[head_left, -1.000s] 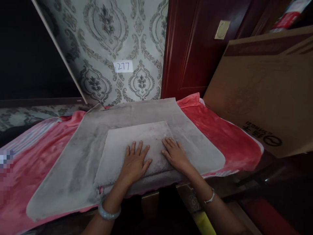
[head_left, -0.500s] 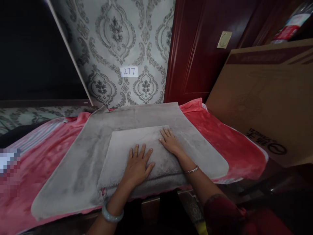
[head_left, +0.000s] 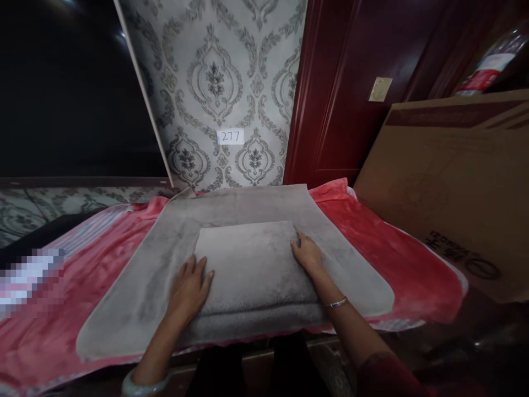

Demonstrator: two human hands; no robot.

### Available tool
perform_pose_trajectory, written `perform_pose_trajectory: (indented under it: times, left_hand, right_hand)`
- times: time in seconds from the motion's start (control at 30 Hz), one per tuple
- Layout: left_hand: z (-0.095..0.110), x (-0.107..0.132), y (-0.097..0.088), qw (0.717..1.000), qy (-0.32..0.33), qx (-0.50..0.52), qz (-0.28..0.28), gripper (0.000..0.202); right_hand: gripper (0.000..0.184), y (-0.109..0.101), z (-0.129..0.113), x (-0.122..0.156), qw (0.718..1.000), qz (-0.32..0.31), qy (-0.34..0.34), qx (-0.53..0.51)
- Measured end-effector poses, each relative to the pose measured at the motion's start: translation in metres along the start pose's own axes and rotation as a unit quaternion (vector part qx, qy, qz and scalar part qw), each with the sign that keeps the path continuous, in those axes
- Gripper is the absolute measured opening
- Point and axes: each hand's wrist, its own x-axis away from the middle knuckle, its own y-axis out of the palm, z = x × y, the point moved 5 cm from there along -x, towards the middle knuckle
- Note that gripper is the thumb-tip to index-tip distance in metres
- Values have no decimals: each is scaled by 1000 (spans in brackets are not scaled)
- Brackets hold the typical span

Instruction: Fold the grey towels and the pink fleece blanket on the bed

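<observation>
A thick grey plush blanket (head_left: 252, 259), folded into a rectangle, lies flat with its folded layers showing along the front edge. My left hand (head_left: 189, 289) rests at its left edge, fingers spread and holding nothing. Against the far right corner lies my right hand (head_left: 308, 253), open, its thumb at the blanket's edge and some fingers hidden behind the hand. Under the folded blanket a larger grey cloth (head_left: 136, 292) is spread out, with rounded front corners.
A red blanket (head_left: 367, 237) covers the surface beneath. To the right stands a large cardboard box (head_left: 446, 176) with a plastic bottle (head_left: 490, 66) above it. A dark screen (head_left: 78, 99) is at the left, and patterned wallpaper with a "277" label (head_left: 230, 136) faces me.
My left hand has slid from the top of the folded blanket left to its side. My right hand has shifted from the top to the right edge. The view has tilted slightly up.
</observation>
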Motion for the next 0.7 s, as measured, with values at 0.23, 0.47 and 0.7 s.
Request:
perform_pose_trajectory:
  times: [0.23, 0.47, 0.7]
  left_hand:
    - [-36, -28, -9, 963, -81, 255, 20, 60]
    - [-31, -47, -21, 885, -175, 431, -2, 29]
    - [-28, -47, -14, 827, -229, 510, -56, 28]
  right_hand:
    - [56, 5, 13, -3, 996, -64, 25, -50]
    - [48, 2, 25, -6, 989, -77, 18, -124]
    - [41, 0, 28, 5, 968, -105, 14, -230]
